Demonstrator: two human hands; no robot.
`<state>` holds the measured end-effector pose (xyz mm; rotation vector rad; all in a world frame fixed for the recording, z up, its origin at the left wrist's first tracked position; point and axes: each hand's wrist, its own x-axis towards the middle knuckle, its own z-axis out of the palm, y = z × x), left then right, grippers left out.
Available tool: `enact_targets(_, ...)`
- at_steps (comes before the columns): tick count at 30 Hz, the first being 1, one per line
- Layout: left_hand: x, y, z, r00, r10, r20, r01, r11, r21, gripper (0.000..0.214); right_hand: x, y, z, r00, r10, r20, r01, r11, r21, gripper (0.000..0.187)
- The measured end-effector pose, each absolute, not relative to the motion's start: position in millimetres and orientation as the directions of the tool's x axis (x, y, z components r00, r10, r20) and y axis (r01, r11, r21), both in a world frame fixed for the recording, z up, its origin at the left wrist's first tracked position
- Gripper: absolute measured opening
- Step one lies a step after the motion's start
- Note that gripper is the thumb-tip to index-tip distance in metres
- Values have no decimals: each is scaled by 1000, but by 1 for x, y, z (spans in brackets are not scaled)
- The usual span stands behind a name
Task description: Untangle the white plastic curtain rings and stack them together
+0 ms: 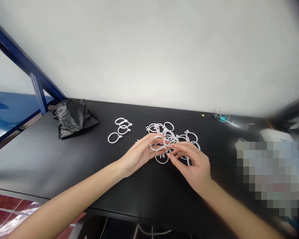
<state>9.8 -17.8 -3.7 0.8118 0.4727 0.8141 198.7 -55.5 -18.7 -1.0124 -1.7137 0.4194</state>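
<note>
A pile of white plastic rings (173, 136) lies on the black table (40, 159) near its middle. My left hand (142, 152) pinches one white ring (157, 143) between thumb and fingers at the near edge of the pile. My right hand (193, 162) meets it from the right, its fingertips closed on the same ring's clasp end. Another ring (161, 160) lies flat just below the two hands. A smaller group of three rings (121, 130) sits apart to the left of the pile.
A crumpled black plastic bag (72, 118) rests at the table's back left. A blue metal frame (37, 83) stands beyond the left edge. A small clear item (222, 117) lies at the back right. A white wall rises behind the table. Cables hang under the front edge.
</note>
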Motion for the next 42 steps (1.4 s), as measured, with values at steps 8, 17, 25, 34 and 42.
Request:
enact_targets(8,10,-19,-6,661,745,-89,-413,460,786,29,200,-55,-17,-130,722,680,427,660,-619,29)
enact_targets(17,5,-27,-14,555,807,201,199,-364,910,42,198,-61,-19,-151,792,591,359,601,-714,25)
enact_targets(25,1,-24,-22,620,726,297,365,-603,709,41,199,-63,-21,-162,787,596,274,616,-738,30)
enact_targets(34,-5,-17,-12,621,697,359,430,-685,588,41,198,-62,-22,-137,835,532,271,549,-791,33)
enact_targets(42,-62,43,-8,295,854,429,901,-398,172,41,197,-59,-20,-70,871,486,266,486,-832,30)
